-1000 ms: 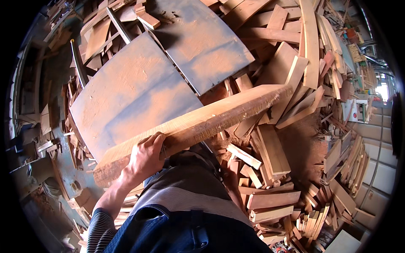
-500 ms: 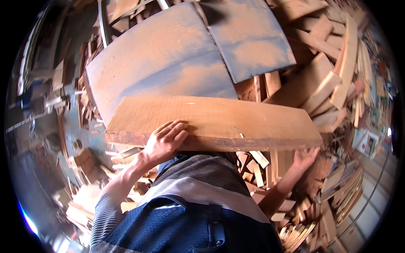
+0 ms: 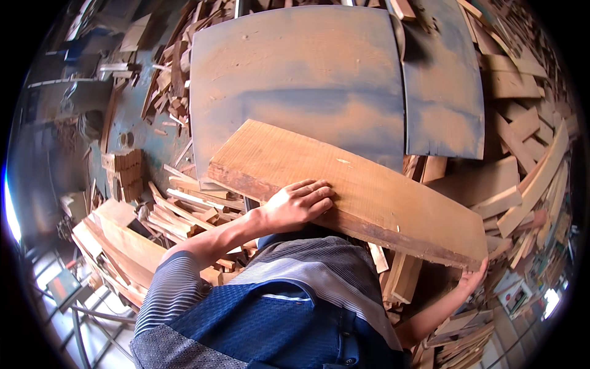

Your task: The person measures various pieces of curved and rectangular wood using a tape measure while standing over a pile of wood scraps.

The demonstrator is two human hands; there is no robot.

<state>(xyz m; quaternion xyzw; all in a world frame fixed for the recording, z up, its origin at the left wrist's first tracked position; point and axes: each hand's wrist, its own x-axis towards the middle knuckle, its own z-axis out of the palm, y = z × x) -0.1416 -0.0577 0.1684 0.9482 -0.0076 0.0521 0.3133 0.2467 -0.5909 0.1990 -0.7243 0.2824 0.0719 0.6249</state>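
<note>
A thick wooden plank (image 3: 362, 178) with a rough, bark-brown near edge lies slantwise in front of my body, its left end farther from me than its right. My left hand (image 3: 300, 204) grips the near edge left of the middle, fingers closed together over the top face and the thumb hidden. At the plank's right end, my right hand (image 3: 473, 280) holds the corner from beneath, most of its fingers out of sight under the wood. The plank's far left part overlaps a metal table top (image 3: 295, 67) dusted with sawdust.
A narrower metal plate (image 3: 444, 92) sits right of the table top, a dark gap between them. Wood offcuts (image 3: 522, 123) pile up at the right. More strips (image 3: 178, 212) and a stack of boards (image 3: 117, 246) lie at the left, near a small wood bundle (image 3: 123, 175).
The plank has turned, its right end now nearer to me and its left end farther away. Both hands have stayed on it. My view has swung left, shifting the table rightward in the picture.
</note>
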